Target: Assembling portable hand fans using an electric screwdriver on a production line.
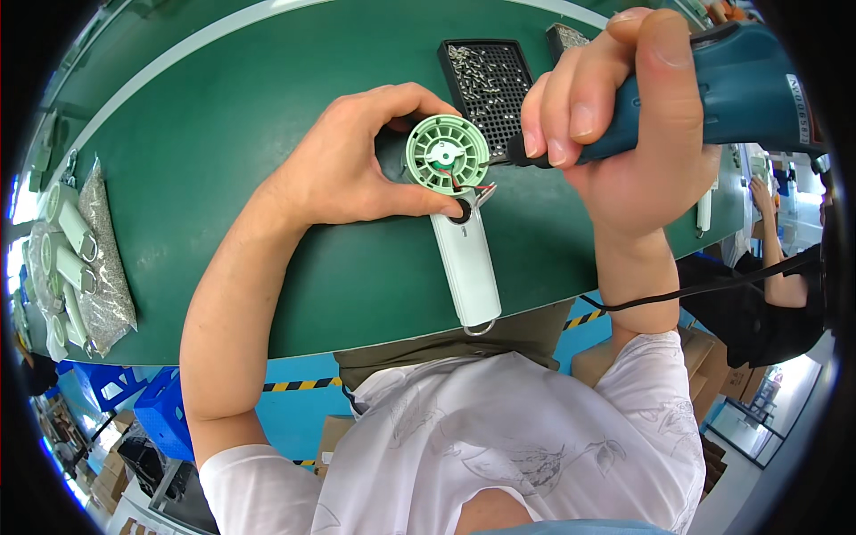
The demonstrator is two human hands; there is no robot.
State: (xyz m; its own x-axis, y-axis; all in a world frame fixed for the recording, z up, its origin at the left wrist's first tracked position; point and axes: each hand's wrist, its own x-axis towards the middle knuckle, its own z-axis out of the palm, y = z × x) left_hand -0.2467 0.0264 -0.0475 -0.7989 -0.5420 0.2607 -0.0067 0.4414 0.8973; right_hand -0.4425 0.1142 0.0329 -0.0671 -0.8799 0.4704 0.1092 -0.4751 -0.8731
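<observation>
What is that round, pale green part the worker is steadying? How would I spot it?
Start at the green table. Near its front edge the left hand curls around a pale green ribbed disc atop a white handle. Unlike the black screw tray behind, it has spokes and red wires.

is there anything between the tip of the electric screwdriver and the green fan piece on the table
Nothing visible. The right hand holds the teal electric screwdriver with its dark tip right at the edge of the green fan wheel. The left hand curls around the wheel's other side, clear of that gap. The black screw tray lies behind.
</observation>
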